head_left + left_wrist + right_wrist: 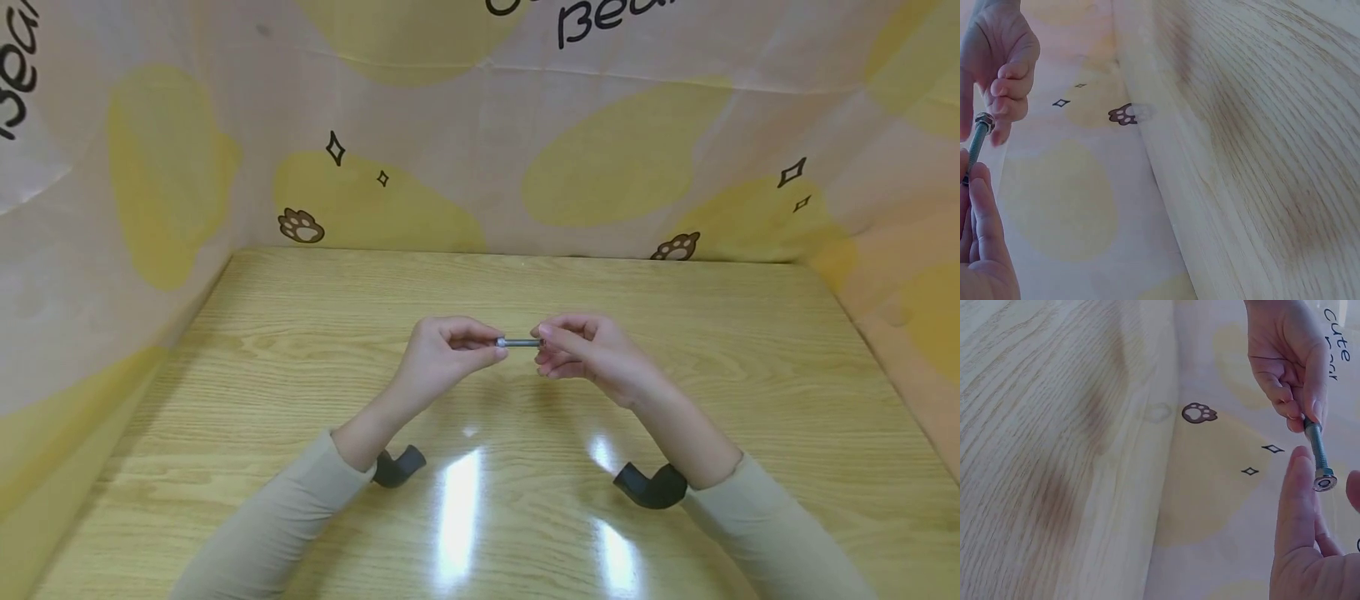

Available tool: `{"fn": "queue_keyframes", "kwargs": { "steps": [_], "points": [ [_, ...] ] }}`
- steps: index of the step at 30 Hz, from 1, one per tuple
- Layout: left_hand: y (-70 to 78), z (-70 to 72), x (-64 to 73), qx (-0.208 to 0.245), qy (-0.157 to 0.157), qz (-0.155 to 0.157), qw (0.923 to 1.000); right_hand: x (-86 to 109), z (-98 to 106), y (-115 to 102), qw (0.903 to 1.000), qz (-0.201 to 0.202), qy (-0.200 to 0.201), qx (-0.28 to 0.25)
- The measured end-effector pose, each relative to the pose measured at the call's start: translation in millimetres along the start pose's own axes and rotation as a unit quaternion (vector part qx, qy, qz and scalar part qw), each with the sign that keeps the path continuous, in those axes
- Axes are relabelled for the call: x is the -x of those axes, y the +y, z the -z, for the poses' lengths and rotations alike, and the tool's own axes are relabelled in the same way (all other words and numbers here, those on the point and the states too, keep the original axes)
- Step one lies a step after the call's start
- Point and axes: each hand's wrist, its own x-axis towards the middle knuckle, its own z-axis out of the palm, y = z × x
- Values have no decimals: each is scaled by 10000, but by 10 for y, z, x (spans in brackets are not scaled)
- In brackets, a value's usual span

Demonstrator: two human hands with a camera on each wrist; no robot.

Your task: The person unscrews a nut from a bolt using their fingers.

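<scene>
Near the middle of the head view, we see the person's left hand [441, 352] pinching a metal bolt [520, 342] by one end, with the thumb on the near side and the forefinger on the far side. The bolt lies level between the two hands, held up over the table [300, 375], its threaded length bare in the gap. At its other end we find a nut [1325, 482] with a flat, round outer face, which the right wrist view shows best.

Around that end stands the right hand [592, 354], its grip loose. From the right wrist we see its forefinger nearly straight alongside the nut and its thumb apart on the other side; we cannot tell whether the forefinger touches the metal. Its remaining fingers bend softly below the bolt in the head view.

Farther out, we notice a dark curved piece [401, 467] beside the left wrist and a second dark piece [652, 486] beside the right one, both next to the cuffs of pale sleeves [262, 517]. Under the arms, the pale wood grain of the table carries bright patches of reflected light [459, 508]. Behind and at both sides we see a pale cloth [495, 150] with yellow blotches, brown paw prints [302, 226], small star outlines [335, 148] and dark lettering [600, 21].
</scene>
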Motion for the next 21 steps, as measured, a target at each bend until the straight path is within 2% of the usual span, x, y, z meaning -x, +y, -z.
{"fn": "queue_keyframes", "kwargs": {
  "steps": [8,16,21],
  "points": [
    [-1,0,-10,-14,17,-42,10000,3,21,8,9996,252,-27,-111],
    [-14,1,-15,20,-18,-91,10000,-9,15,1,9995,-224,-2,-244],
    [-19,-5,-16,33,3,-49,10000,-9,33,24,9997,-47,33,-256]
  ]
}}
